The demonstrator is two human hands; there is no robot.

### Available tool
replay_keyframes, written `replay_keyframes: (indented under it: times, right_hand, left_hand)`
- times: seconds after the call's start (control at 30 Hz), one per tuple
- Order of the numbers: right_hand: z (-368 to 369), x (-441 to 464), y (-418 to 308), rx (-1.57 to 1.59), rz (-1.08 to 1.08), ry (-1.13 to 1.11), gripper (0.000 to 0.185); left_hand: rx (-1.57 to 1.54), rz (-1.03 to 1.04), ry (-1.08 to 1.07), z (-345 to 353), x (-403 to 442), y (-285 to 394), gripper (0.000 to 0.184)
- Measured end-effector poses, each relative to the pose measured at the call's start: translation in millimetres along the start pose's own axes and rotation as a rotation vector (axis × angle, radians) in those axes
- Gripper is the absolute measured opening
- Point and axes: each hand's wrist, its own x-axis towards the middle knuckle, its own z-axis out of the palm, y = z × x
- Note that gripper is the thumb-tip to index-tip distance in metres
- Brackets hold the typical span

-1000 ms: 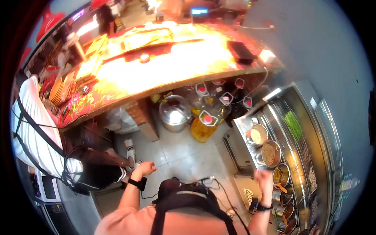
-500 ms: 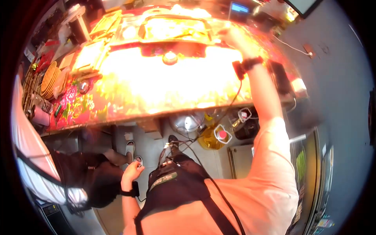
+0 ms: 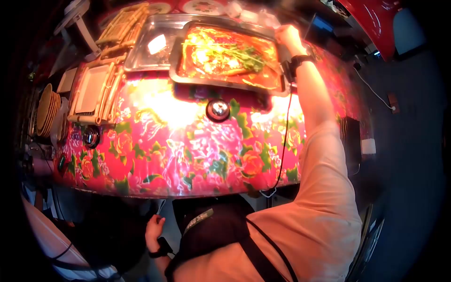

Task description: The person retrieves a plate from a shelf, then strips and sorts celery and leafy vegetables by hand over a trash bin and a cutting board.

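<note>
At the back right corner of a metal baking tray, my right hand is closed, its fingers curled beside the rim. Glare hides whether it grips the rim or something small. The tray holds food in a red-orange sauce, with green sprigs on top. My left hand hangs low in front of the table, fingers curled together; what they hold, if anything, cannot be made out. A dark band with a cable sits on each wrist.
A silver call bell stands before the tray, another call bell further left. A clear tray, bamboo racks and stacked woven plates line the left. The flowered tablecloth reflects strong light. Another person's sleeve is lower left.
The view has tipped up toward the table, and the glare has lessened so the food shows. My right hand stays by the tray's right end; my left hand stays low.
</note>
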Motion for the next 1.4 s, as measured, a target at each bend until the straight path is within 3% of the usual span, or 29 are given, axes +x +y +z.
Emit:
replay_keyframes:
  times: [0.1,0.17,0.2,0.33,0.37,0.57,0.6,0.67,0.77,0.9,0.97,1.03,1.1,1.13,1.23,1.27,1.33,1.37,1.4]
  right_hand:
    - [16.8,29.9,-15.9,-0.064,-0.043,-0.040,0.011]
    - [30.4,40.4,-39.9,-0.150,-0.178,-0.046,0.014]
    - [37.5,47.0,-47.5,-0.275,-0.356,-0.021,0.016]
    - [70.6,49.8,-113.3,-0.179,-0.351,-0.126,0.017]
    - [81.6,49.8,-125.7,-0.073,-0.243,-0.205,0.017]
    - [88.8,9.4,-195.4,-0.042,-0.564,-0.293,0.012]
    - [80.1,-5.1,-204.3,-0.043,-0.565,-0.291,0.012]
    - [55.6,-33.3,-221.9,-0.083,-0.404,-0.560,0.011]
    - [33.6,-44.5,-202.6,-0.138,-0.376,-0.645,0.013]
    - [-6.3,-49.2,-165.3,-0.308,-0.276,-0.500,0.017]
    - [-12.8,-47.2,-145.3,-0.181,-0.341,-0.303,0.018]
    - [-15.2,-53.7,-159.4,-0.086,-0.229,-0.279,0.019]
    - [-11.3,-53.9,-168.5,0.083,-0.276,-0.202,0.018]
    - [-11.5,-51.7,-170.5,0.006,-0.269,-0.257,0.027]
    - [-7.7,-54.4,-164.7,-0.179,-0.364,-0.240,0.030]
    - [-14.9,-54.6,-163.6,-0.184,-0.306,-0.229,0.032]
    - [-26.3,-56.5,-157.0,0.025,-0.250,-0.140,0.027]
    - [-33.7,-56.8,-156.4,0.047,-0.262,-0.098,0.029]
    - [-34.3,-50.7,-150.3,-0.105,-0.394,0.085,0.041]
  left_hand:
    - [-0.066,-0.025,0.004,-4.3,2.7,15.6,0.032]
    - [-0.049,-0.046,0.008,-6.5,6.9,15.7,0.033]
    - [-0.023,-0.063,0.016,-6.3,8.3,13.2,0.033]
    - [-0.067,-0.084,-0.016,-5.7,13.5,1.0,0.033]
    - [-0.066,-0.108,-0.021,-7.2,13.1,1.1,0.034]
    - [-0.081,-0.154,-0.027,-22.4,11.8,1.9,0.036]
    - [-0.070,-0.153,-0.026,-24.8,11.9,0.1,0.037]
    - [-0.062,-0.162,-0.029,-30.3,13.0,-1.2,0.037]
    - [-0.023,-0.166,-0.054,-42.8,17.7,-0.9,0.038]
    - [-0.004,-0.094,-0.050,-45.7,17.9,-14.3,0.039]
    - [-0.003,-0.097,-0.073,-47.9,15.7,-16.6,0.039]
    - [-0.004,-0.097,-0.091,-49.4,15.2,-13.7,0.040]
    - [0.018,-0.153,-0.175,-53.1,10.5,-9.7,0.040]
    - [0.024,-0.152,-0.176,-55.7,7.8,-6.7,0.040]
    - [0.046,-0.215,-0.236,-62.6,-2.9,1.9,0.041]
    - [0.050,-0.249,-0.244,-61.9,-8.9,4.4,0.041]
    - [0.035,-0.285,-0.245,-56.4,-19.2,4.0,0.042]
    - [0.014,-0.317,-0.247,-52.5,-24.7,3.1,0.042]
    - [-0.009,-0.349,-0.247,-48.2,-30.1,2.8,0.042]
